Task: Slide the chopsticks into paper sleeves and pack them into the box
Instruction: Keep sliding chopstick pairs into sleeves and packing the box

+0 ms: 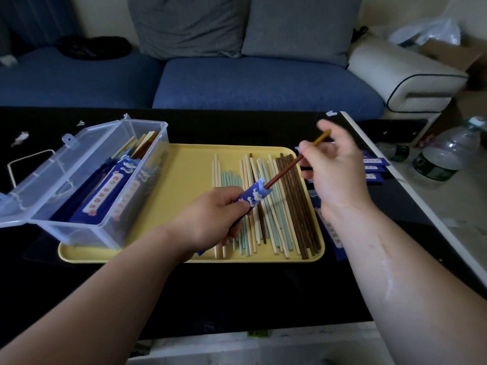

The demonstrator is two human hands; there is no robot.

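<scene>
Chopsticks (295,206) lie loose on the yellow tray (189,169), beside the open clear box (87,185) that holds sleeved ones. Above them the left hand (210,219) grips a blue paper sleeve (253,197). The right hand (334,169) pinches a reddish-brown chopstick (284,172) whose lower tip sits in the sleeve's mouth, possibly with a second stick alongside.

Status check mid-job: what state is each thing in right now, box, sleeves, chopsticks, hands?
box: lid open, sleeved chopsticks inside.
sleeve: gripped by left hand, chopstick tip inside.
brown chopstick: partly in sleeve, pinched by right hand.
loose chopsticks: unsleeved, lying on tray.
spare sleeves: lying right of tray.
</scene>
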